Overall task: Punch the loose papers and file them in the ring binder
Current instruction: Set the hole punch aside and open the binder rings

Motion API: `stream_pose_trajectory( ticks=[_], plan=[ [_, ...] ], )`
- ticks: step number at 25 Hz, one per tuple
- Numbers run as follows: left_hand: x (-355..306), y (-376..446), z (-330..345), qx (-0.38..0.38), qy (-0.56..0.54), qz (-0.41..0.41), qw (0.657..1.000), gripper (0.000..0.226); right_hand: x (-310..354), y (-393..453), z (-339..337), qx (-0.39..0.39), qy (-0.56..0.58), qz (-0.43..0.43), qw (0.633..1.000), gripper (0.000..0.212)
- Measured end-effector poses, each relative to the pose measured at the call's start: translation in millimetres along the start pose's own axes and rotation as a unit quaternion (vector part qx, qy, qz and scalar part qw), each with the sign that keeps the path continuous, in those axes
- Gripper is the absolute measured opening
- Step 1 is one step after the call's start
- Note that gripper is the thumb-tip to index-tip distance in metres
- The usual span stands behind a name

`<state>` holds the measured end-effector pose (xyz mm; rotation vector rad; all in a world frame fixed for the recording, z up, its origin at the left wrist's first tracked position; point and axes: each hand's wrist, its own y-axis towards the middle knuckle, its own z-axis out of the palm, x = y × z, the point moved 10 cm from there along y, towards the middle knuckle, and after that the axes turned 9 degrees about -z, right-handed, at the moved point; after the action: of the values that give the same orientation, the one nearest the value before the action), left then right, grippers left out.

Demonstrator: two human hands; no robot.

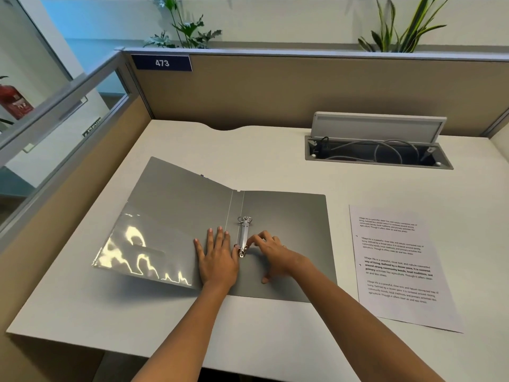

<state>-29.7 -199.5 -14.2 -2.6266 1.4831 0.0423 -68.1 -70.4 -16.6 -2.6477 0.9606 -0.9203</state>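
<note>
A grey ring binder (pixel 176 216) lies spread open on the desk, its left cover carrying a shiny clear pocket. Its metal ring mechanism (pixel 243 235) runs along the spine, with the top ring closed. My left hand (pixel 217 257) presses flat on the left cover just beside the spine, fingers apart. My right hand (pixel 271 252) rests on the right cover, its fingertips pinching at the lower ring of the mechanism. A printed sheet of paper (pixel 399 266) lies on the desk to the right of the binder, with punch holes on its left edge.
An open cable tray (pixel 377 153) with its lid raised sits at the back right of the white desk (pixel 275 150). Beige partition walls (pixel 275 86) close off the back and left. No hole punch is in view.
</note>
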Motion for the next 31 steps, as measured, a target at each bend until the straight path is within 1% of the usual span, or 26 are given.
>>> stream_pose_trajectory(
  ticks=[5,8,13,17,19,21,23,25,28,29,31],
  plan=[
    [-5.4,-8.0,0.6,-0.029,0.044,0.037,0.998,0.066,-4.7,-0.2,4.6,-0.018,0.016,0.005,1.000,0.104],
    [-11.2,-9.0,0.7,-0.046,0.059,0.049,0.996,0.065,-9.3,-3.5,8.8,-0.042,0.035,-0.005,0.999,0.100],
    [-13.4,-12.9,0.8,-0.055,0.068,0.050,0.995,0.061,-17.6,-19.5,14.7,-0.099,0.090,-0.011,0.991,0.086],
    [-33.4,-15.1,-17.0,-0.097,0.034,0.078,0.992,0.067,-32.1,-46.4,7.7,-0.171,0.180,-0.012,0.969,0.068],
    [-53.9,-17.5,-28.0,-0.114,0.002,0.101,0.988,0.067,-48.2,-68.6,-8.0,-0.255,0.214,0.005,0.943,0.058],
    [-79.1,-21.3,-33.0,-0.109,-0.044,0.128,0.985,0.065,-74.5,-100.5,-24.7,-0.358,0.235,0.044,0.903,0.051],
    [-109.2,-29.3,-31.4,-0.077,-0.090,0.164,0.979,0.066,-107.2,-138.5,-37.4,-0.448,0.244,0.093,0.855,0.048],
    [-143.4,-41.4,-23.4,-0.022,-0.119,0.205,0.971,0.070,-145.2,-180.6,-44.0,-0.511,0.240,0.152,0.811,0.047],
    [-190.5,-57.6,-7.0,0.067,-0.145,0.247,0.956,0.081,-197.5,-242.3,-46.6,-0.556,0.210,0.259,0.761,0.051],
    [-205.0,-62.2,-1.6,0.092,-0.147,0.258,0.951,0.085,-213.0,-260.6,-44.4,-0.555,0.204,0.299,0.749,0.056],
    [-229.5,-71.1,9.5,0.136,-0.143,0.280,0.939,0.092,-238.1,-290.9,-38.1,-0.526,0.197,0.387,0.731,0.073]
  ],
)
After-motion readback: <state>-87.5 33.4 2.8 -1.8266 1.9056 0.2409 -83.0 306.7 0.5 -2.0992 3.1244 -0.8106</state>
